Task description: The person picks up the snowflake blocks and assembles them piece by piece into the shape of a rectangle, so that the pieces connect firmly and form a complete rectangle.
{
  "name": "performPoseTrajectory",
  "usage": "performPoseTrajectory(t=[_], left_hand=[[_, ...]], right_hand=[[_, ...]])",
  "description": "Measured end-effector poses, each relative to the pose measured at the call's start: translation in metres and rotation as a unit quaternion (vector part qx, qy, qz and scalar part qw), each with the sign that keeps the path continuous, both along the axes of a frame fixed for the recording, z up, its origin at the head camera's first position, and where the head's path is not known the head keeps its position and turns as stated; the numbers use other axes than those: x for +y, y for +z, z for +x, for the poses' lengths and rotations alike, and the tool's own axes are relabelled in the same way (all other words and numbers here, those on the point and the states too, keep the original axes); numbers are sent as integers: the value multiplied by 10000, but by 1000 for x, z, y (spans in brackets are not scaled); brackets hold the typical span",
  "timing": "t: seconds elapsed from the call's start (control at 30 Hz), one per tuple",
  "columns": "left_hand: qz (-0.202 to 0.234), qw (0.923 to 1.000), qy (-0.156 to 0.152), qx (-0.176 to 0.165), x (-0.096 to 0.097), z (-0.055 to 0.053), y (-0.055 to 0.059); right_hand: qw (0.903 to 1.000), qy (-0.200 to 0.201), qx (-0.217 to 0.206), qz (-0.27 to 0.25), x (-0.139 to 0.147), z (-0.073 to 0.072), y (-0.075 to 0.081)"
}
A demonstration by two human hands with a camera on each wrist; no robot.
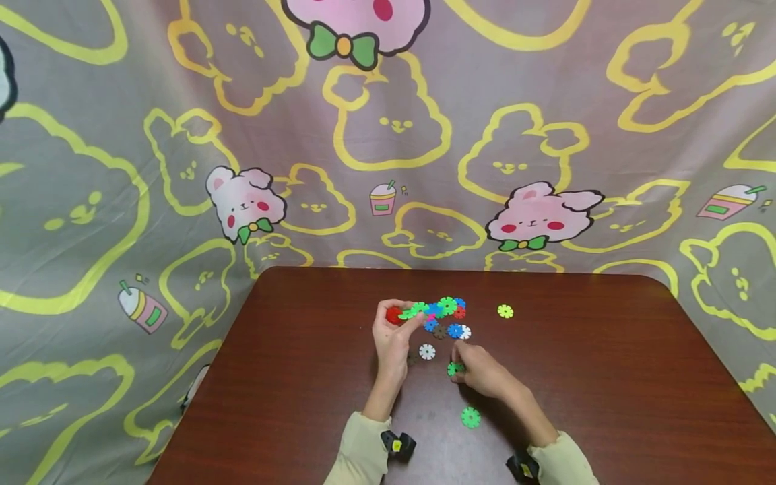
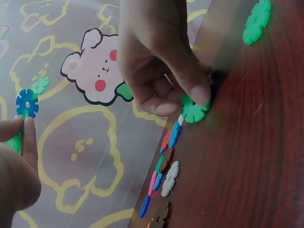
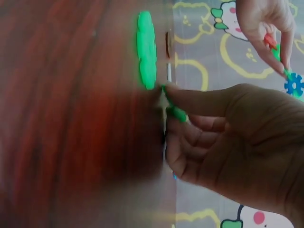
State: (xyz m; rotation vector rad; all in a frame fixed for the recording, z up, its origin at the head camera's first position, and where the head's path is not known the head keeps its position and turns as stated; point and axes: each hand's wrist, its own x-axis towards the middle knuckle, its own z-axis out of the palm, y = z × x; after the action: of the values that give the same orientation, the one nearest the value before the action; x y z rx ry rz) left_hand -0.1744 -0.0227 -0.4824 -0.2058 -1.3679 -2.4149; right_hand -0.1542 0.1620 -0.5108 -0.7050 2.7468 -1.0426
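My left hand [image 1: 393,340] is raised over the table and pinches a chain of notched plastic snowflake discs. The chain shows a red disc [image 1: 395,315], green ones and a blue disc [image 2: 27,103] joined edge to edge. Lower and to the right, my right hand [image 1: 485,370] pinches a single green snowflake disc [image 2: 194,110] between thumb and fingers, close over the tabletop. Another green disc [image 1: 470,417] lies flat nearer to me, also visible in the right wrist view. Between the hands lies a white disc [image 1: 427,351].
Loose discs lie beyond the hands on the brown table [image 1: 291,377]: a brown disc [image 1: 440,331], a blue disc [image 1: 455,331], a red disc [image 1: 460,312] and several others. A yellow disc [image 1: 506,311] sits apart at the right. Patterned cloth [image 1: 424,155] hangs behind the table.
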Motion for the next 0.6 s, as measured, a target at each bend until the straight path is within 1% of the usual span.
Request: performPoseTrajectory(t=[0.07, 0.13, 0.23, 0.33, 0.43, 0.6], left_hand=[[9, 10000, -39, 38, -1, -1, 0], [-9, 9999, -88, 87, 0, -2, 0], [-27, 9997, -188, 160, 0, -3, -1], [-55, 9995, -235, 224, 1, -3, -2], [-75, 9993, -276, 239, 0, -2, -2], [-172, 9990, -366, 200, 1, -1, -1]], right_hand=[[9998, -143, 91, -138, 3, -3, 2], [9985, -387, 246, -296, 7, -6, 5], [9929, -843, 430, -720, 15, -8, 13], [9832, -1206, 397, -1310, 22, -8, 22], [9708, -1483, 313, -1857, 27, -6, 30], [9523, -1964, 160, -2330, 28, -2, 42]])
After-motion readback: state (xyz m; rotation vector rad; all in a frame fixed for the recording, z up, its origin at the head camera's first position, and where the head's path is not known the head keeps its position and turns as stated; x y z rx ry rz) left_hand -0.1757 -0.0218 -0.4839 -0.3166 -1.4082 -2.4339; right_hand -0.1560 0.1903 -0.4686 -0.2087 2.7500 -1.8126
